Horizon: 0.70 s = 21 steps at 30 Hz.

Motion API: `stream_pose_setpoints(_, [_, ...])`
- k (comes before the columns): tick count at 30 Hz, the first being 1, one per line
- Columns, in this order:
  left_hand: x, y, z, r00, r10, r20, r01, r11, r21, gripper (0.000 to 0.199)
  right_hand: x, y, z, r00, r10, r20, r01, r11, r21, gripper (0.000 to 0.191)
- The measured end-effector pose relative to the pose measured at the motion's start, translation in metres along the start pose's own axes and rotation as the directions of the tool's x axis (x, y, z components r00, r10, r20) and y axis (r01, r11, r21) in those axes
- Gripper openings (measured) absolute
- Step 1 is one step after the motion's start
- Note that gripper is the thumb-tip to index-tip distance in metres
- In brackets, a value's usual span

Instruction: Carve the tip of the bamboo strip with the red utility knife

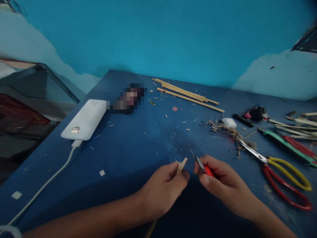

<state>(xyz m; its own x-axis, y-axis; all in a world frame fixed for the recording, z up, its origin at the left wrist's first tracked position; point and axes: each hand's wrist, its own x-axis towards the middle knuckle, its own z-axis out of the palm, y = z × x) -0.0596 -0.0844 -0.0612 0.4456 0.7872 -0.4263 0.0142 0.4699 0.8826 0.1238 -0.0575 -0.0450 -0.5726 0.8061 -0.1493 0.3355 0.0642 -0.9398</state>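
Note:
Near the front middle of the blue table, my left hand (166, 185) is closed around a thin wooden stick (182, 165). The stick's pale, cut end sticks up above the thumb, and a lower length shows beneath the wrist. Just to the right, my right hand (224, 183) grips a red-handled craft knife (201, 165) with its blade pointing up and left. The blade and the stick are a short gap apart. Part of the knife's handle is hidden in the palm.
Several wooden sticks (188, 96) lie at the back among shavings. Scissors (267, 162), twine (235, 134), a green-handled tool (287, 145) and a small white case (229, 123) lie right. A white power bank (85, 119) with a cable (53, 180) lies left, beside a blurred-out object (127, 100).

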Motion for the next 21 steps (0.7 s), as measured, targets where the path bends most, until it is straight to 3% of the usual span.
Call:
stream_pose_setpoints(5, [0.0014,0.0046,-0.0009,1.000,-0.018,-0.012,0.017,0.996,-0.086,0.022,0.0020,-0.0027,-0.0057,0.998,-0.013,0.067,0.025,0.984,-0.179,0.020])
stream_pose_setpoints(13, [-0.0029,0.0081,-0.0063,0.992,0.069,-0.110,-0.047,0.979,0.198,0.024,0.0034,-0.0081,-0.0027,0.997,0.041,0.072,-0.017,0.953,-0.302,0.020])
stream_pose_setpoints(21, [-0.0030,0.0024,-0.0050,0.992,0.033,-0.121,-0.010,0.982,0.190,0.015,0.0042,-0.0046,0.0003,0.993,0.042,0.109,-0.010,0.960,-0.280,0.020])
